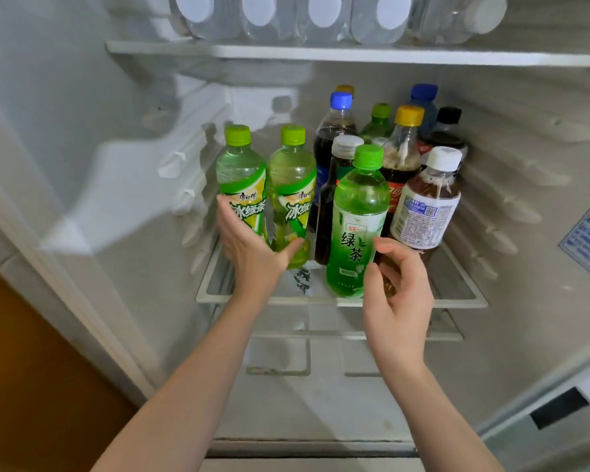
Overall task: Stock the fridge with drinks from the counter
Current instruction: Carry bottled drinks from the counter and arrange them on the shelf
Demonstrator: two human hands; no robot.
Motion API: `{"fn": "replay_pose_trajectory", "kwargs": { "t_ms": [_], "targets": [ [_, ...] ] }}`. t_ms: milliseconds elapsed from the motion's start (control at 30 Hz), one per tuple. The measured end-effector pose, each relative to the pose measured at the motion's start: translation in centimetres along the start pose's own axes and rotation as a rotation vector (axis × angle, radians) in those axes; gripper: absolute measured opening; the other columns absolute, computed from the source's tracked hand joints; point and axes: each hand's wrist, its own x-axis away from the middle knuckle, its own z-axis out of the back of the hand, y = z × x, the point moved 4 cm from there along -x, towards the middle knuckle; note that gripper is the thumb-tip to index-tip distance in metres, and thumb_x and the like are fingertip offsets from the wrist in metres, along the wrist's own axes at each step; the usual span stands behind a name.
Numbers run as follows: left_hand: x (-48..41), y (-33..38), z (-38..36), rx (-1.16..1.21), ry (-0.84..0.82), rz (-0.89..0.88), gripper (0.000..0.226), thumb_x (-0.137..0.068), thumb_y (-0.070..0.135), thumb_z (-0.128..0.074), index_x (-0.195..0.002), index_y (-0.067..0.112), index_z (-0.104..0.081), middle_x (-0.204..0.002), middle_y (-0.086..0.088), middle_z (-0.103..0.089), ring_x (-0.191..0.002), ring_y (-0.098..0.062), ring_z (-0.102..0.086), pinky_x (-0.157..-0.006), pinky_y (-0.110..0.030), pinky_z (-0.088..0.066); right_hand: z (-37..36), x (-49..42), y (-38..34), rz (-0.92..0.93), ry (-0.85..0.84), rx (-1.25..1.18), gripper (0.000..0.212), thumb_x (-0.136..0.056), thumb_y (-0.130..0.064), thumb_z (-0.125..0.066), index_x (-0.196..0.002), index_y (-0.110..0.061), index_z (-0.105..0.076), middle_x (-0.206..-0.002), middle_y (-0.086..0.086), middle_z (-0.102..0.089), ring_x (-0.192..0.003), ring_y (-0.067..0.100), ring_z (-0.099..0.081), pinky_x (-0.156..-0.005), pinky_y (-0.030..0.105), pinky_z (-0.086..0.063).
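Observation:
Inside the open fridge, a glass shelf (286,300) holds several upright drink bottles. Two ice green tea bottles (242,178) (292,185) with light green caps stand side by side at the front left. My left hand (249,247) presses against them, fingers straight up the left bottle's side and thumb across the base of the right one. A green tea bottle (355,219) with a white and green label stands at the front middle. My right hand (399,301) hovers at its right side, fingers loosely curled, thumb tip at the label, holding nothing.
A brown tea bottle with a white cap (423,206) stands front right; cola and other dark bottles (334,131) crowd behind. Water bottles (324,18) lie on the upper shelf (355,56). A lower shelf (321,335) sits beneath. The fridge walls close in left and right.

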Motion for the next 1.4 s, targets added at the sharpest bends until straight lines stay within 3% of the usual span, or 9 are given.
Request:
{"fn": "replay_pose_trajectory", "kwargs": {
  "t_ms": [233, 500, 633, 700, 833, 967, 1100, 1233, 1400],
  "targets": [
    [-2.6, -1.0, -1.7, 0.008, -0.024, 0.039, 0.13, -0.06, 0.029, -0.088, -0.147, -0.003, 0.003, -0.153, -0.025, -0.005, -0.142, -0.033, -0.008, -0.109, -0.03, -0.001, -0.5, -0.2, 0.4, 0.112, -0.056, 0.209, 0.027, -0.082, 0.002, -0.056, -0.108, -0.006, -0.058, -0.112, 0.0, -0.053, -0.108, 0.017, -0.053, -0.089, 0.041, -0.048],
    [-3.4, -1.7, -2.0, 0.003, -0.04, 0.036, 0.13, -0.06, 0.028, -0.087, -0.148, 0.0, 0.004, -0.154, -0.02, -0.006, -0.141, -0.025, -0.008, -0.107, -0.022, 0.001, -0.4, 0.0, 0.9, 0.107, -0.096, 0.295, 0.029, -0.08, 0.005, -0.06, -0.108, -0.002, -0.062, -0.114, 0.01, -0.056, -0.106, 0.02, -0.053, -0.086, 0.041, -0.048],
    [-2.0, -1.2, -0.9, 0.085, -0.064, 0.02, 0.125, -0.064, 0.022, -0.086, -0.147, -0.002, 0.005, -0.153, -0.024, 0.002, -0.135, -0.011, -0.002, -0.111, -0.019, -0.001, -0.2, 0.4, 1.2, 0.09, -0.135, 0.348, 0.031, -0.081, 0.004, -0.06, -0.112, -0.002, -0.062, -0.116, 0.01, -0.056, -0.109, 0.015, -0.051, -0.089, 0.026, -0.045],
    [-0.6, -0.5, 0.2, 0.124, -0.052, -0.01, 0.111, -0.068, 0.019, -0.083, -0.147, -0.002, -0.008, -0.151, -0.026, -0.002, -0.137, -0.014, -0.008, -0.112, -0.012, -0.006, 0.0, 0.9, 1.5, 0.075, -0.158, 0.374, 0.032, -0.081, 0.004, -0.06, -0.113, -0.002, -0.062, -0.116, 0.01, -0.057, -0.11, 0.01, -0.05, -0.092, 0.016, -0.041],
    [3.7, 1.2, 2.8, 0.157, -0.047, -0.068, 0.057, -0.078, 0.018, -0.072, -0.126, 0.006, -0.045, -0.142, -0.016, -0.029, -0.135, -0.02, -0.029, -0.111, -0.019, -0.023, 1.0, 2.7, 2.1, 0.057, -0.192, 0.398, 0.035, -0.08, 0.006, -0.058, -0.114, -0.002, -0.061, -0.114, 0.008, -0.058, -0.108, 0.014, -0.053, -0.092, 0.021, -0.042],
    [8.8, 1.6, 4.5, 0.257, -0.101, -0.107, 0.03, -0.081, 0.012, -0.062, -0.11, 0.008, -0.055, -0.122, 0.0, -0.048, -0.119, -0.017, -0.046, -0.101, -0.04, -0.04, 2.6, 5.3, 3.3, 0.008, -0.202, 0.457, 0.031, -0.081, -0.002, -0.053, -0.111, -0.003, -0.062, -0.111, 0.007, -0.06, -0.106, 0.01, -0.051, -0.088, 0.012, -0.038],
    [15.4, 0.6, 3.7, 0.367, -0.371, -0.007, 0.023, -0.085, 0.019, -0.054, -0.108, 0.023, -0.056, -0.106, 0.02, -0.055, -0.101, -0.003, -0.055, -0.088, -0.02, -0.044, 5.2, 9.8, 5.4, -0.12, -0.248, 0.543, 0.028, -0.082, -0.005, -0.053, -0.108, -0.006, -0.063, -0.108, 0.002, -0.062, -0.101, 0.007, -0.052, -0.084, 0.001, -0.032],
    [23.7, -1.9, 1.5, 0.299, -0.822, 0.043, 0.012, -0.089, 0.021, -0.053, -0.098, 0.019, -0.061, -0.09, 0.017, -0.062, -0.086, 0.003, -0.058, -0.081, -0.008, -0.041, 9.2, 17.0, 8.8, -0.352, -0.367, 0.661, 0.028, -0.083, -0.001, -0.058, -0.109, -0.006, -0.064, -0.107, 0.004, -0.064, -0.098, 0.014, -0.058, -0.078, 0.008, -0.034],
    [35.3, -7.8, 0.9, 0.019, -1.457, 0.247, 0.019, -0.094, 0.021, -0.054, -0.11, 0.019, -0.065, -0.104, 0.005, -0.066, -0.091, -0.013, -0.061, -0.081, -0.026, -0.047, 16.5, 30.5, 12.3, -0.869, -0.559, 0.867, 0.028, -0.092, -0.017, -0.051, -0.118, -0.018, -0.06, -0.114, -0.003, -0.062, -0.104, 0.015, -0.059, -0.081, 0.021, -0.041]
  ]
}}
